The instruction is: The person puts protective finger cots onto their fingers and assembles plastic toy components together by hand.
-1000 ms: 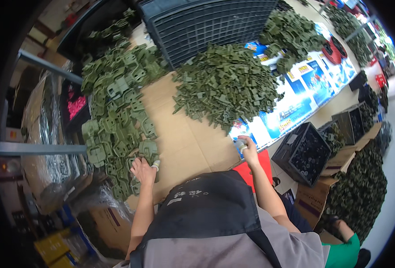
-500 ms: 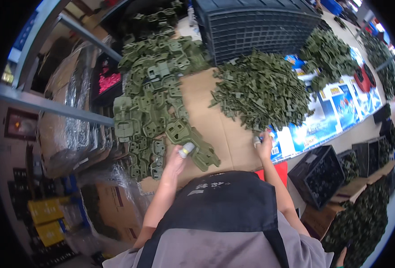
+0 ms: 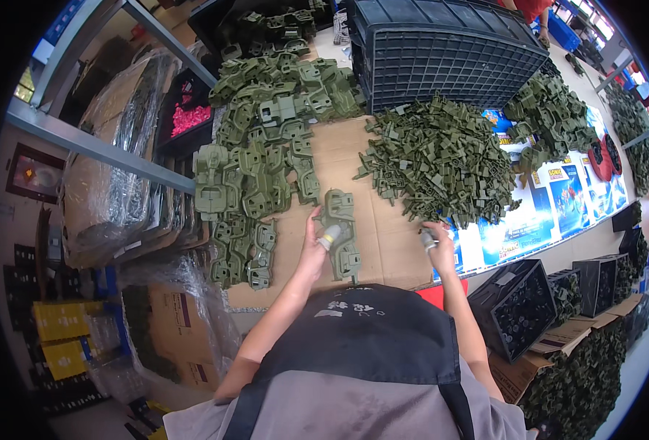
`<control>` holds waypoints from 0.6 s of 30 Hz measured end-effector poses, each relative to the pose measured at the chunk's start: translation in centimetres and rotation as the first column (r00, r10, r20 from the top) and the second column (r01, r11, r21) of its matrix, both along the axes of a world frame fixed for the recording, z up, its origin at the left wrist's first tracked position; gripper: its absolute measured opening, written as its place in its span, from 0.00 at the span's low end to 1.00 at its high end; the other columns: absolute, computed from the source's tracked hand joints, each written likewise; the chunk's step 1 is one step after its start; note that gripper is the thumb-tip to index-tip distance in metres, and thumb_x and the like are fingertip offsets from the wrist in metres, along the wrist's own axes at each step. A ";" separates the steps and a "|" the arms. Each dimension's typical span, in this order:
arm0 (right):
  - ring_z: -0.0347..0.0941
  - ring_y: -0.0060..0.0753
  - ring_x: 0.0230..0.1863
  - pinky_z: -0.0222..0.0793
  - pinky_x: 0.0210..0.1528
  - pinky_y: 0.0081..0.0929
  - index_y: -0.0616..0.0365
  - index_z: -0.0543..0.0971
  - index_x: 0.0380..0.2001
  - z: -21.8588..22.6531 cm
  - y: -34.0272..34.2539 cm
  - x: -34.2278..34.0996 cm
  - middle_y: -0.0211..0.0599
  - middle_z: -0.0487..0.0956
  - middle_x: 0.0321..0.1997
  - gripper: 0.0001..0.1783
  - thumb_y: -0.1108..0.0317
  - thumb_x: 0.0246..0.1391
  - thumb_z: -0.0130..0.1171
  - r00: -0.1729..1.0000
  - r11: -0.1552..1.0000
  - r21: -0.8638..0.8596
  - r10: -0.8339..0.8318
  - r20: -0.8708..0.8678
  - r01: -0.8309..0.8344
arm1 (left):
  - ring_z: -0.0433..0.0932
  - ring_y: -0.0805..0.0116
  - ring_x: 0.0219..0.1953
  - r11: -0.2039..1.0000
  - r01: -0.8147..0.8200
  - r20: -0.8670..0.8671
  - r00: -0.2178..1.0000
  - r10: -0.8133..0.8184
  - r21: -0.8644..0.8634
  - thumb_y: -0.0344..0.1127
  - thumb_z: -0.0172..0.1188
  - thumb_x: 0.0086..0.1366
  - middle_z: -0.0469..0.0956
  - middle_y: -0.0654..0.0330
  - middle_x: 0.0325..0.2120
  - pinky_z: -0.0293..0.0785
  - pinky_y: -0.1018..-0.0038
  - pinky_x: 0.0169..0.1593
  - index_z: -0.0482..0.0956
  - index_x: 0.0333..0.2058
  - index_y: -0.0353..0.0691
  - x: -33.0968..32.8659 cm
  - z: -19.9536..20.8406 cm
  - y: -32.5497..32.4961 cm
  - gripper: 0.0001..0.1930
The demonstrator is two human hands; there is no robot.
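A long, moulded green frame (image 3: 342, 253) is held over the middle of a bare brown cardboard sheet (image 3: 387, 253), its length running toward the sheet's near edge. It is gripped along its left side by the left hand (image 3: 311, 248), the thumb, covered by a pale wrap (image 3: 331, 235), being laid against it; the frame's right side is thus left uncovered, perhaps so that it can be reached freely. Whether its lower end is resting on the cardboard sheet cannot be told.

At the sheet's right edge, the right hand (image 3: 439, 249) is placed with its fingers bent at the fringe of a heap of small green pieces (image 3: 442, 158). Whether a piece is pinched there cannot be told, as the fingertips are too small and blurred.

Similar green frames (image 3: 254, 176) are spread over the sheet's left side, seemingly arranged so that each kind lies on its own side, near one hand. Beyond the sheet's far edge, a black ribbed crate (image 3: 442, 66) is stood behind the heap.
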State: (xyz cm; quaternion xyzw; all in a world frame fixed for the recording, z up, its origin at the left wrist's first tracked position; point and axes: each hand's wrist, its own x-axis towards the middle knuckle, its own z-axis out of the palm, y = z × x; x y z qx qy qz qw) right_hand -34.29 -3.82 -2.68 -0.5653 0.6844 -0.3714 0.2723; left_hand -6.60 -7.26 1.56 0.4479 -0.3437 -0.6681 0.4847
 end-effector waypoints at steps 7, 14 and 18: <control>0.65 0.42 0.49 0.65 0.45 0.30 0.49 0.59 0.54 3.8 0.3 5.1 0.49 0.64 0.51 0.34 0.68 0.41 0.59 0.936 0.943 0.070 0.313 0.159 -0.327 | 0.68 0.70 0.42 0.992 -0.063 0.320 0.943 0.096 -0.111 0.24 0.52 0.55 0.66 0.55 0.43 0.67 0.78 0.41 0.49 0.55 0.53 -2.3 1.3 0.0 0.32; 0.51 0.37 0.60 0.50 0.58 0.27 0.59 0.42 0.59 6.1 0.7 10.5 0.48 0.52 0.60 0.48 0.61 0.42 0.60 0.864 0.935 -0.003 0.327 0.382 -0.353 | 0.63 0.64 0.46 0.990 -0.050 0.197 0.977 0.075 -0.133 0.24 0.52 0.55 0.61 0.52 0.46 0.63 0.72 0.46 0.40 0.59 0.56 -3.3 2.7 1.0 0.38; 0.58 0.34 0.55 0.58 0.52 0.28 0.56 0.45 0.59 3.4 1.4 9.7 0.41 0.55 0.58 0.40 0.66 0.47 0.54 0.305 0.935 0.015 0.100 0.947 -0.355 | 0.56 0.58 0.55 0.972 0.188 0.217 0.964 -0.155 -0.144 0.23 0.53 0.53 0.51 0.48 0.54 0.60 0.66 0.52 0.28 0.59 0.55 -2.4 2.9 2.5 0.46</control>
